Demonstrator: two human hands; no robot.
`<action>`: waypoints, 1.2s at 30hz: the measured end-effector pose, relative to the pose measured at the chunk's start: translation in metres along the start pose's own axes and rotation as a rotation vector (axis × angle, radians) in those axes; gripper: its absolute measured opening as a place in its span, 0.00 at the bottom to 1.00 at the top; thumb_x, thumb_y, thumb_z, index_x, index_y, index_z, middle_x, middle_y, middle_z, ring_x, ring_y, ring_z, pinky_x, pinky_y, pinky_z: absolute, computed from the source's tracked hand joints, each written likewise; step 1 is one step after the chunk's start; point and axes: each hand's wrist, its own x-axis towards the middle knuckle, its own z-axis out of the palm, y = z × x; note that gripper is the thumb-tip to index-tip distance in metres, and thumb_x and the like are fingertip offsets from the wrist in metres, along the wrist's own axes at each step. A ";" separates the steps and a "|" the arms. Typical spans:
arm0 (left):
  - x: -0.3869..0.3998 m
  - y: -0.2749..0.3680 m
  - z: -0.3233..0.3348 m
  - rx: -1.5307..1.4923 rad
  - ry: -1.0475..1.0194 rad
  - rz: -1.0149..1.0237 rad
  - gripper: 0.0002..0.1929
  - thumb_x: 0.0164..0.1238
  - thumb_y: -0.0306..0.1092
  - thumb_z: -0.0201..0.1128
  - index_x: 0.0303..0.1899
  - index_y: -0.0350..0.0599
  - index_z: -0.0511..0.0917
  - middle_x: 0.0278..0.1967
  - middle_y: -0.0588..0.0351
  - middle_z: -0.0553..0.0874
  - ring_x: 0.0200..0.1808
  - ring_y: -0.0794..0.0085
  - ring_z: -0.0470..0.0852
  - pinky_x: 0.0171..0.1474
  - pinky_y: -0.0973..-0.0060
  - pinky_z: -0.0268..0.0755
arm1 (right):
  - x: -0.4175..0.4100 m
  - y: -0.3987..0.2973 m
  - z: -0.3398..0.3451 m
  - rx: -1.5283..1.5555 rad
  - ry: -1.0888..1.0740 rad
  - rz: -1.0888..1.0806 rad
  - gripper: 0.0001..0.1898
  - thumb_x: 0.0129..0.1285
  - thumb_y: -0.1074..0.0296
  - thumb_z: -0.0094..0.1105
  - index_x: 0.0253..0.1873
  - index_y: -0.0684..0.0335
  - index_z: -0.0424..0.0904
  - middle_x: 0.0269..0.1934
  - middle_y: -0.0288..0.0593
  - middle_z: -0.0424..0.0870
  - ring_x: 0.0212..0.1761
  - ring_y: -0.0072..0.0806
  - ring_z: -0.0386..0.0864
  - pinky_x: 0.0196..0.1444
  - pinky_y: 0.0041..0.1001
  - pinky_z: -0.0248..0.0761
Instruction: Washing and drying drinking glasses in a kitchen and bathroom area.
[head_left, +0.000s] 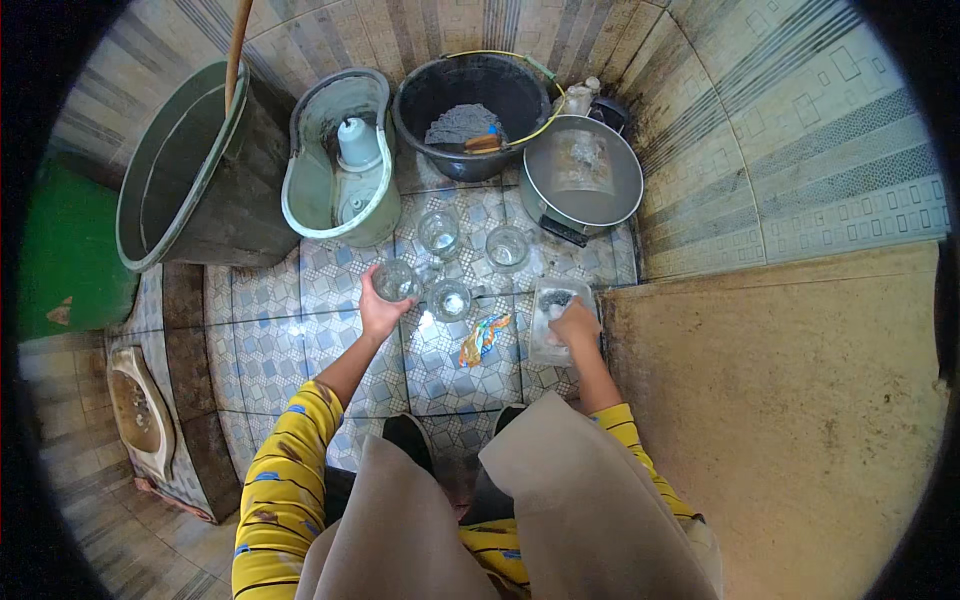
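My left hand (382, 309) grips a clear glass mug (395, 279) by its side, just above the tiled floor. Close to it stand several other glass mugs: one mug (450, 301) to the right, one (439, 232) farther back, and one (508, 248) at the back right. My right hand (576, 327) reaches into a clear plastic tub (541, 352) on the floor. Its fingers are at a dark scouring pad (556, 299) and something whitish like suds; their grip is partly hidden. Between my hands lies a crumpled colourful plastic wrapper (484, 340).
Along the back wall stand a large grey-green bin (247, 187) with a wooden handle, a pale green tub (382, 202), a black bucket (472, 165) holding cloth and a brush, and a metal pot (581, 191) of cloudy water. A squat toilet (161, 427) is left; a low wall (765, 360) bounds the right.
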 end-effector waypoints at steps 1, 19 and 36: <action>0.000 0.008 -0.001 0.057 -0.034 0.033 0.41 0.29 0.31 0.72 0.52 0.39 0.58 0.47 0.48 0.70 0.50 0.64 0.70 0.54 0.72 0.61 | 0.000 -0.001 -0.008 0.021 0.010 0.016 0.32 0.41 0.58 0.62 0.51 0.64 0.62 0.41 0.52 0.77 0.44 0.44 0.75 0.44 0.35 0.69; 0.054 0.089 0.060 1.148 -0.366 -0.159 0.26 0.50 0.58 0.51 0.43 0.46 0.77 0.48 0.53 0.75 0.57 0.57 0.63 0.61 0.48 0.27 | -0.010 -0.004 -0.024 0.097 -0.026 -0.111 0.33 0.39 0.57 0.62 0.52 0.65 0.61 0.39 0.54 0.77 0.43 0.46 0.75 0.45 0.36 0.68; 0.123 0.123 0.027 -0.021 -0.321 -0.203 0.13 0.59 0.41 0.49 0.27 0.41 0.69 0.22 0.51 0.74 0.21 0.61 0.73 0.24 0.66 0.63 | -0.043 -0.094 -0.072 0.937 0.358 -0.764 0.18 0.49 0.68 0.50 0.47 0.62 0.61 0.36 0.54 0.74 0.36 0.50 0.74 0.41 0.39 0.66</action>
